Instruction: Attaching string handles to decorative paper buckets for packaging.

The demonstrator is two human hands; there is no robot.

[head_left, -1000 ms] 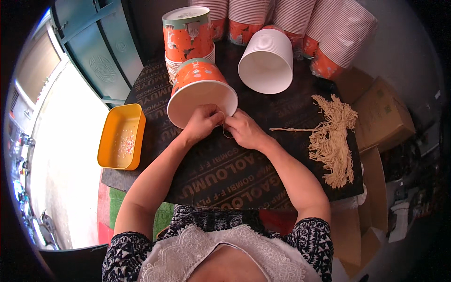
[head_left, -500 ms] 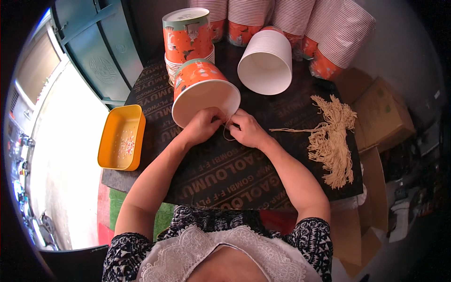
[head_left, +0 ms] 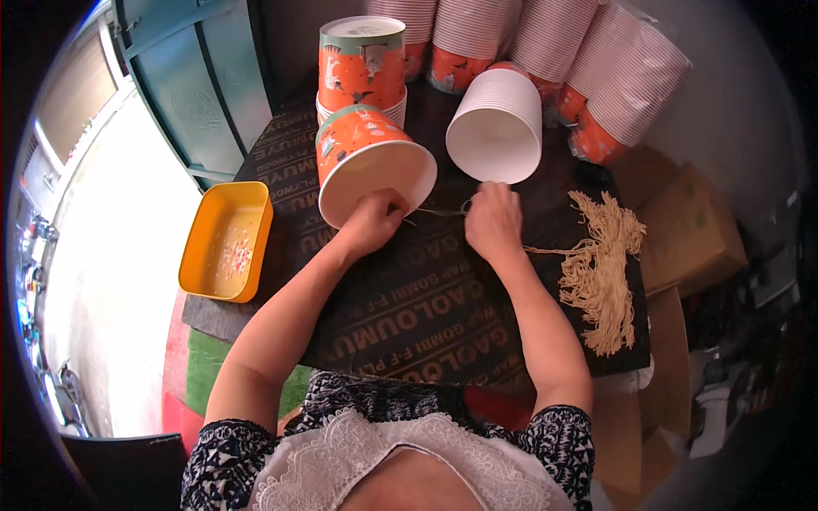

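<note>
A dark printed table [head_left: 409, 298] carries everything at work. Along its far edge, toward the far right corner, lean plastic-wrapped bucket stacks [head_left: 554, 43]. The orange bucket [head_left: 362, 136] is tilted, mouth toward the near edge, left of the surface's middle. A yellow tub [head_left: 203, 234] sits at the left edge; a beige string bundle [head_left: 603, 272] lies by the right edge. The left hand [head_left: 375, 223] curls its fingers closed on the bucket's near rim; the right hand [head_left: 494, 221], fingers bunched shut, grips a thin string [head_left: 443, 212] stretching from that rim.
</note>
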